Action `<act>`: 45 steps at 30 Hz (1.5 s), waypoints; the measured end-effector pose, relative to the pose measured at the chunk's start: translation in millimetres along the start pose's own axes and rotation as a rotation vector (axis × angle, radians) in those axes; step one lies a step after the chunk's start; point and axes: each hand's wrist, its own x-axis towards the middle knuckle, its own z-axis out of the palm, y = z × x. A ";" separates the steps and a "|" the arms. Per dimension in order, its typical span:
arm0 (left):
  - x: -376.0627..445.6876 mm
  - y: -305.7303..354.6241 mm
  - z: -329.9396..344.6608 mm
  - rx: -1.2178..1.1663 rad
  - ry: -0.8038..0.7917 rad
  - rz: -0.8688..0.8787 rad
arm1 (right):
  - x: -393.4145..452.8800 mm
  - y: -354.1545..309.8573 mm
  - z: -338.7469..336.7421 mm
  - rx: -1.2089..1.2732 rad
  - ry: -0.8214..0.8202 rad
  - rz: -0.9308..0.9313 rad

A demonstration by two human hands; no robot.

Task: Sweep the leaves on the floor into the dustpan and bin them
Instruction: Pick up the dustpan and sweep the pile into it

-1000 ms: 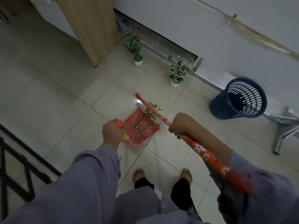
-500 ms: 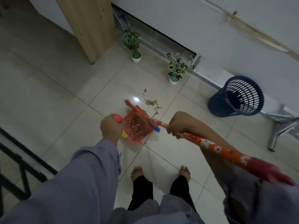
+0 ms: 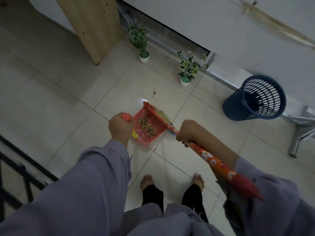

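Left hand (image 3: 119, 127) gripping the handle of a red dustpan (image 3: 148, 124) resting on the tiled floor (image 3: 59, 103), dry leaves (image 3: 146, 126) piled inside. Right hand (image 3: 188, 132) wrapped around an orange floral broom (image 3: 207, 155), bristles at the pan's far edge. Few leaf scraps (image 3: 154, 93) beyond. Blue mesh bin (image 3: 255, 98) standing well apart to the right, near two small potted plants (image 3: 187, 68).

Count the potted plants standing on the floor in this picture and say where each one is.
2. One striped-leaf potted plant stands beside the wooden panel; one ivy-like potted plant stands further right, between it and the blue bin. None seems hidden.
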 end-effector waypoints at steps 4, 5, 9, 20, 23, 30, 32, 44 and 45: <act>3.5 8.0 2.0 -0.035 0.008 -0.039 | -1.3 7.8 -29.7 0.051 -0.020 0.034; 5.0 9.1 1.5 -0.038 0.007 -0.042 | -1.3 7.8 -39.6 0.055 -0.006 0.037; 12.4 12.0 1.2 -0.030 -0.004 -0.021 | 5.8 3.7 -63.8 0.074 0.063 0.031; 15.0 12.9 8.4 -0.016 0.005 -0.018 | 12.3 -2.6 -16.9 0.072 -0.032 0.004; 12.4 20.2 -1.5 -0.040 0.004 -0.024 | 3.4 -2.2 -33.4 0.069 -0.036 0.008; 17.4 40.6 -32.1 -0.042 0.081 -0.016 | -5.8 -11.2 -94.3 0.154 0.072 0.020; 24.1 44.2 -33.9 -0.042 0.093 -0.024 | 3.3 -15.9 -99.1 0.119 0.125 -0.011; 61.4 36.6 -0.5 0.025 0.076 -0.027 | 70.8 -28.8 -76.6 -0.099 0.114 -0.139; 62.3 35.5 -0.1 0.027 0.077 -0.020 | 71.8 -28.6 -72.9 -0.084 0.068 -0.142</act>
